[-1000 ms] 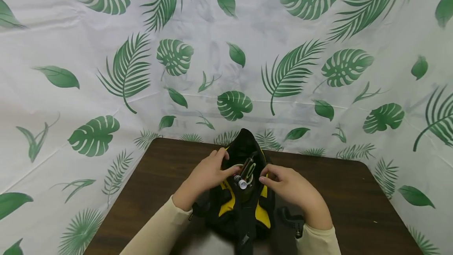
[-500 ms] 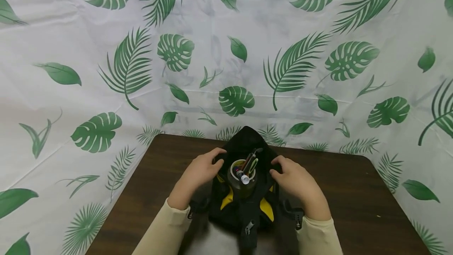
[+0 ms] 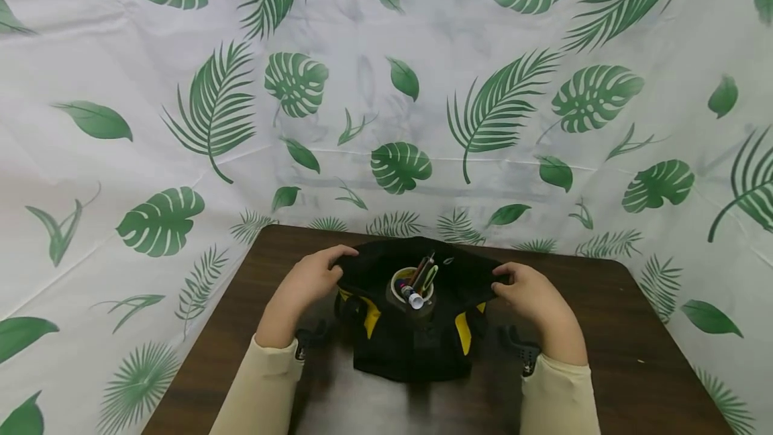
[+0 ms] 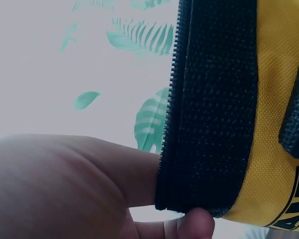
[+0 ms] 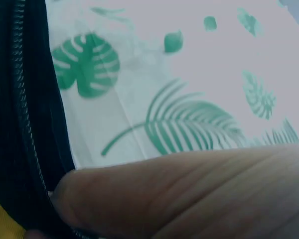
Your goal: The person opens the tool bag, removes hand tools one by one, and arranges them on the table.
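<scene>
A black and yellow zippered tool bag (image 3: 410,354) stands on the table with its mouth spread wide. Inside it is a round cup (image 3: 396,287) holding pens (image 3: 421,275) and a white-capped tube (image 3: 415,300). My left hand (image 3: 303,291) pinches the left rim of the bag. In the left wrist view, its thumb and a finger lie on either side of the black zipper edge (image 4: 214,99), beside yellow fabric (image 4: 279,40). On the opposite side, my right hand (image 3: 537,301) grips the right rim. The right wrist view shows that hand's fingertips at the zipper (image 5: 25,109).
The dark brown wooden table (image 3: 604,327) extends to both sides of the bag. Close behind it hangs a white cloth with green leaf prints (image 3: 362,99). A small pale speck (image 3: 641,360) lies on the table at the right.
Both hands have moved outward, apart from each other, and now hold opposite rims. The bag's mouth has widened from narrow to broad, baring the cup. The strap hanging in front is no longer visible.
</scene>
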The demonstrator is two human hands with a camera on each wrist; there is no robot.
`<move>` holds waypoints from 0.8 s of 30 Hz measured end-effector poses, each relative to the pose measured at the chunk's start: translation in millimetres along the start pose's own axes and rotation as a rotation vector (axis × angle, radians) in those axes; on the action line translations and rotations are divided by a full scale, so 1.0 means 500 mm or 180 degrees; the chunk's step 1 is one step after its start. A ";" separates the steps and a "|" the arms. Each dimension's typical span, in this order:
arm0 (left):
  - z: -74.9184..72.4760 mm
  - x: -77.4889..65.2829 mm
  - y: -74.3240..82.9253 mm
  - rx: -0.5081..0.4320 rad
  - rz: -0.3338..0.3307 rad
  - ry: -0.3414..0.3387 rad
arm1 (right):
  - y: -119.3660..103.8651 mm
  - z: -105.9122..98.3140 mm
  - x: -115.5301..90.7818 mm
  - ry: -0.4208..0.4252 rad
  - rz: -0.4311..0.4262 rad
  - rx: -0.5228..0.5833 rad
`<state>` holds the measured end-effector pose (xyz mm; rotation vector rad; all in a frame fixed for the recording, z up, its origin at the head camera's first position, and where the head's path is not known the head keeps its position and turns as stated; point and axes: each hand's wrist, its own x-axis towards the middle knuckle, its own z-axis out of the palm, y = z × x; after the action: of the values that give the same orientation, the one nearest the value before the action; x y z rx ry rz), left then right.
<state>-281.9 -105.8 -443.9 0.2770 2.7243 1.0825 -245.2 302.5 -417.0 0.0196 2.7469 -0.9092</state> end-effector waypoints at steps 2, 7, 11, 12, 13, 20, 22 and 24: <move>-0.008 0.000 -0.006 0.0060 0.0008 0.0000 | 0.009 -0.004 0.001 -0.0006 -0.0021 0.0118; -0.009 0.004 -0.006 0.0160 0.0058 0.0039 | 0.010 -0.006 0.001 0.0005 -0.0063 0.0055; 0.000 0.010 -0.005 0.0249 0.0277 0.0116 | -0.001 0.001 -0.002 0.0068 -0.0084 -0.0161; 0.002 0.012 -0.006 0.0261 0.0376 0.0128 | -0.005 0.003 -0.004 0.0083 -0.0093 -0.0201; 0.004 0.014 -0.008 0.0281 0.0483 0.0153 | -0.008 0.005 -0.005 0.0095 -0.0100 -0.0219; 0.013 0.019 -0.010 0.0024 0.0973 0.0252 | -0.029 0.014 -0.021 0.0263 -0.0316 -0.0210; 0.019 0.019 -0.003 -0.0064 0.0988 0.0182 | -0.037 0.015 -0.024 0.0383 -0.0404 -0.0135; 0.025 0.018 0.005 -0.0164 0.0920 0.0104 | -0.048 0.017 -0.026 0.0490 -0.0516 -0.0030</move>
<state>-287.2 -93.4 -452.0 0.6671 2.7385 1.2350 -232.7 278.9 -406.3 -0.1427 2.9300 -0.9734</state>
